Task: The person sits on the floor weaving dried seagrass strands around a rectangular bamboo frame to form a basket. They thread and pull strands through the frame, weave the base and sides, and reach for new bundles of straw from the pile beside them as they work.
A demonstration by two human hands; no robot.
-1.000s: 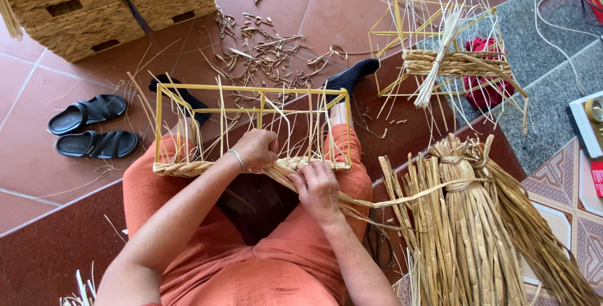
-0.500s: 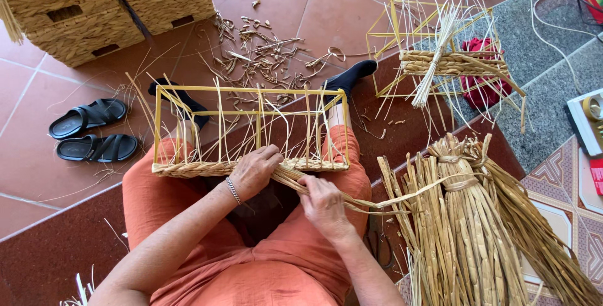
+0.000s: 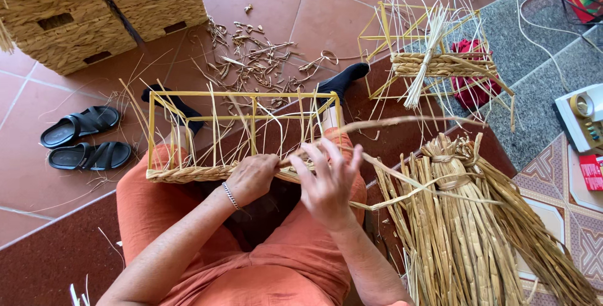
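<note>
The yellow frame basket (image 3: 242, 136) rests on the person's lap. The left hand (image 3: 251, 177) pinches the woven rim at the frame's 6 o'clock edge. The right hand (image 3: 326, 180) is spread open just beside it, fingers apart, with a long straw strand (image 3: 402, 180) running out toward 3 o'clock. A straw bundle (image 3: 465, 230) lies there on the floor.

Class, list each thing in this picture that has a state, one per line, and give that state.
Frame: on the lap, only the bottom rows woven.
Left hand: gripping the woven edge.
Right hand: raised, fingers spread, a strand running past it.
Bundle: tied near the top, lying on the floor.
Second frame: partly woven, on the floor.
Sandals: off, side by side.
Baskets: finished.
</note>
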